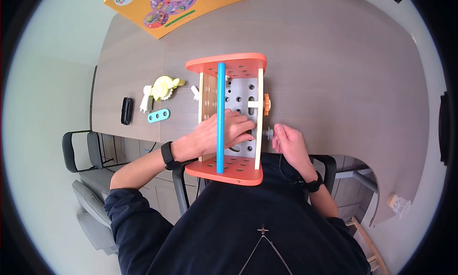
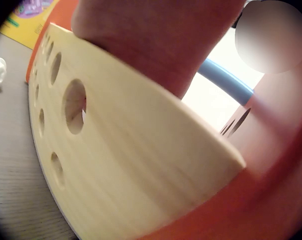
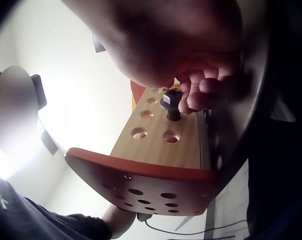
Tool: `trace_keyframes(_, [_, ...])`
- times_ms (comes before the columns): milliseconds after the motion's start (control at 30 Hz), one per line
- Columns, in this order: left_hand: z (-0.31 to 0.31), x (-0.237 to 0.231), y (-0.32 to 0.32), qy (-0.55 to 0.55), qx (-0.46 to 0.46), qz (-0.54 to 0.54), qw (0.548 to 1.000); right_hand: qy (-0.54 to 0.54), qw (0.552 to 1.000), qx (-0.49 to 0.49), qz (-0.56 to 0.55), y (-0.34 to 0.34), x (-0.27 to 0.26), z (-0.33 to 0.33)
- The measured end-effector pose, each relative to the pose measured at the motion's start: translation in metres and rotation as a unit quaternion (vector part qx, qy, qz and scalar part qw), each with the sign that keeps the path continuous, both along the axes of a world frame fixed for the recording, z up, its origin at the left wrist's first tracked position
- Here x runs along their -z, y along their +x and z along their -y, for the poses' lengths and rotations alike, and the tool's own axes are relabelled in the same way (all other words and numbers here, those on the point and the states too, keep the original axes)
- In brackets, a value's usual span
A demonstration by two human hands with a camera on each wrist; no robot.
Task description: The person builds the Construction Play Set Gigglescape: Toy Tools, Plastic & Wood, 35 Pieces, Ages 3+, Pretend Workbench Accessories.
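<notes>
A toy toolbox has orange end boards (image 1: 224, 177), pale wooden sides (image 2: 126, 150), a holed grey floor (image 1: 234, 86) and a blue bar (image 1: 221, 108) across its top. My left hand (image 1: 234, 128) reaches under the bar into the box, its thumb and fingertips against the inner face of the right side. I cannot tell whether they hold anything. Outside that same side, my right hand (image 1: 292, 145) pinches a grey bolt (image 3: 172, 102) that stands in one of its holes. Farther along this side sits an orange nut (image 1: 267, 104), with a cream piece (image 1: 254, 104) inside.
Left of the box lie a small white bolt (image 1: 195, 93), yellow toy pieces (image 1: 163, 87), a turquoise three-hole strip (image 1: 158, 115) and a black case (image 1: 126, 110). A yellow carton (image 1: 191, 13) stands at the back. Chairs (image 1: 76, 151) stand beyond the table's left front edge.
</notes>
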State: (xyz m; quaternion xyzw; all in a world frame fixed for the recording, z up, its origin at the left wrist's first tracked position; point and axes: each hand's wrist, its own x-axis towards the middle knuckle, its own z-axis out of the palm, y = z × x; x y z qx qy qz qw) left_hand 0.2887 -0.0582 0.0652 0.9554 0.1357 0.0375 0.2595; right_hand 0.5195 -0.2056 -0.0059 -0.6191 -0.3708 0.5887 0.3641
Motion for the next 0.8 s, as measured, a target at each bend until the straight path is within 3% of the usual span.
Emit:
trace_keyframes(67, [0.001,-0.002,0.000,0.002,-0.003,-0.001,1.000,0.098,0.993,0.060,0.005,-0.009,-0.012,0.002])
trace_keyframes(167, [0.000,-0.001,0.000,0.002,-0.003,-0.003,1.000,0.119,0.980,0.094,-0.129,-0.015,-0.012,0.005])
trace_keyframes(267, [0.001,0.001,0.000,0.001,-0.001,-0.002,1.000,0.081,0.987,0.046,-0.133,-0.010,-0.009,0.004])
trace_keyframes(467, [0.001,0.002,-0.001,0.004,-0.002,0.006,1.000,-0.021,0.995,-0.034,-0.088,0.008,0.008,-0.004])
trace_keyframes(567, [0.001,0.002,-0.002,-0.005,-0.008,0.000,1.000,0.031,0.997,-0.023,0.068,0.006,-0.008,-0.003])
trace_keyframes(667, [0.001,0.001,-0.001,0.000,-0.005,0.002,1.000,0.203,0.977,0.055,-0.024,-0.008,-0.002,0.001])
trace_keyframes(800, [0.001,0.000,-0.001,-0.020,-0.010,-0.018,1.000,0.149,0.985,0.014,-0.090,-0.006,0.003,0.003])
